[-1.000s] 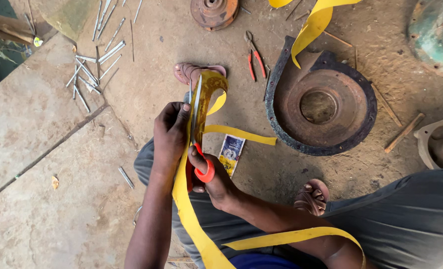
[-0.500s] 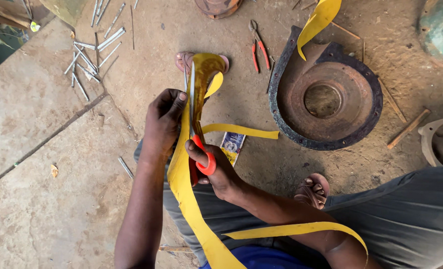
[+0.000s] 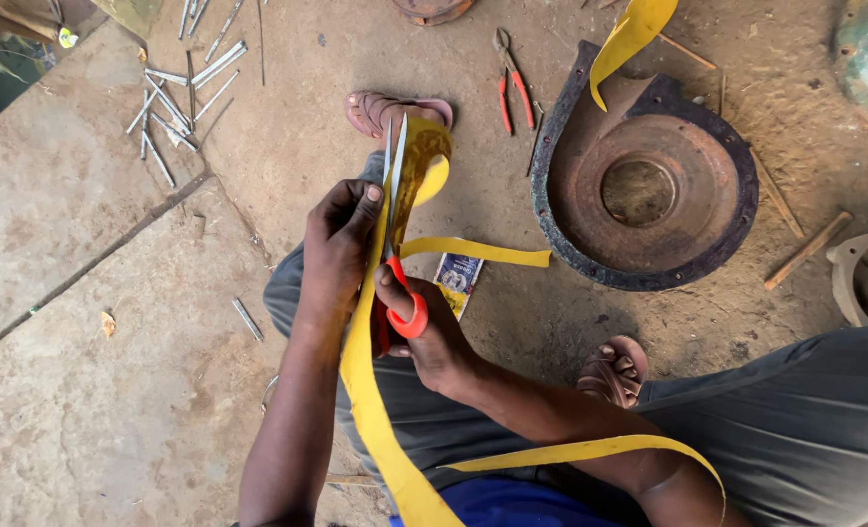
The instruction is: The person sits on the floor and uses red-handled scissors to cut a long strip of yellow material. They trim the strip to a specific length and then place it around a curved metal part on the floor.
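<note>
Low in the frame, the long yellow flexible sheet strip (image 3: 366, 390) runs up from the person's lap to the hands. The cut looks partly made: narrow yellow offcut ribbons (image 3: 473, 251) already curl away right of centre, while uncut sheet remains ahead of the blades near the top. The right hand (image 3: 432, 327) has its fingers closed through the red loops of the red-handled steel scissors (image 3: 395, 244), blades slightly parted along the strip. The left hand (image 3: 341, 244), left of centre, pinches the strip's edge. Farther up, red-handled pliers (image 3: 510, 83) lie on the concrete floor (image 3: 82, 390) beside a rusty round pump casing (image 3: 649, 185); scattered steel bolts (image 3: 175, 88) sit upper left.
</note>
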Available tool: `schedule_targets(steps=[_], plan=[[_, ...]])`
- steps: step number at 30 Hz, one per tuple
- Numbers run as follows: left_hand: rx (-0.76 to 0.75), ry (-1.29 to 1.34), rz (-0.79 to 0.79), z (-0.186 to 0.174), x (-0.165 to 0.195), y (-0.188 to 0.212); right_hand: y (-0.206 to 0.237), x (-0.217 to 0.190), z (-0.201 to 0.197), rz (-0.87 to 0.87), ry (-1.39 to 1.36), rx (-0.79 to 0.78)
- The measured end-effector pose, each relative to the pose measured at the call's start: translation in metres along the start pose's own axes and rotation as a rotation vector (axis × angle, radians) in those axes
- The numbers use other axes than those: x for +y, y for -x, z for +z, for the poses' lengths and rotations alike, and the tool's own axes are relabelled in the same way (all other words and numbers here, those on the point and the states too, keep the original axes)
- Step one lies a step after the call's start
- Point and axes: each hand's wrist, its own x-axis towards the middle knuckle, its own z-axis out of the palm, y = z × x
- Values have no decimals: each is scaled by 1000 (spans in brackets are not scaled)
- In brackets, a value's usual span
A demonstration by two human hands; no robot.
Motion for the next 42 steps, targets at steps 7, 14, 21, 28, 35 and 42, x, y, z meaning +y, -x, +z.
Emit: schedule_targets(steps=[7,14,21,28,35,42], plan=[[92,-11,-6,-3,28,-27,-5,15,-4,-47,84,30],[-5,-368,237,10,46,-13,-13,12,-10,-74,142,89],[-57,-815,-27,-5,71,-14,-21,12,-14,-131,296,18],[-152,-337,-91,-4,52,-17,-10,8,-5,53,120,17],[-141,-418,-75,-4,43,-14,-3,9,3,16,-20,-30],[-141,-425,-77,0,46,-15,-4,8,1,39,66,52]])
